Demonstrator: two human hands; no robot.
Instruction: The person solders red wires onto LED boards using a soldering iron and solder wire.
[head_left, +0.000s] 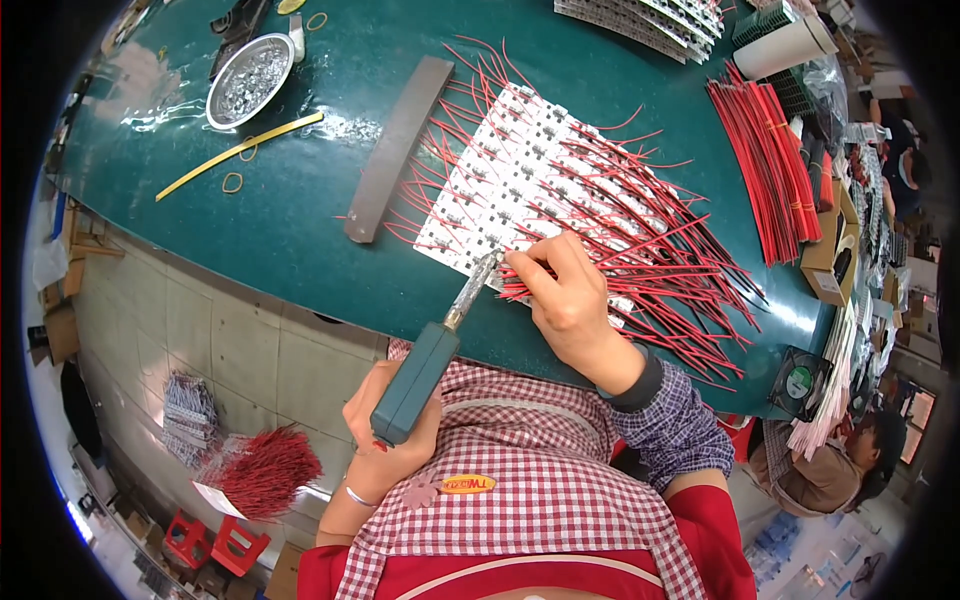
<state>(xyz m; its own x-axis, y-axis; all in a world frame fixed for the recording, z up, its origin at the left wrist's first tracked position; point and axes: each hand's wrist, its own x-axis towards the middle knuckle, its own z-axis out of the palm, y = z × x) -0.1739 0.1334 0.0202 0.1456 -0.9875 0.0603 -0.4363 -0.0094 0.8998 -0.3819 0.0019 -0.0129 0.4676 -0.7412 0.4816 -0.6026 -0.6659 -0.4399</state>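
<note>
My left hand (398,462) is closed around the green handle of a soldering iron (418,382). Its metal barrel points up and away, with the tip at the near edge of a white panel of small circuit boards (515,170). Right by that tip, the fingers of my right hand (568,305) are pinched together, seemingly on a red wire whose end is hidden. Many red and dark wires (640,230) spread to the right from the panel, partly under my right hand. More thin red wires stick out on its left side. A long brown bar (400,150) lies across those.
Back left are a bowl of silvery bits (252,82), a yellow strip (238,157) and rubber bands. Red wire bundles (765,165) and a small black fan (800,382) lie at the right. Red stools (238,545) stand on the floor; another person (825,465) sits at right.
</note>
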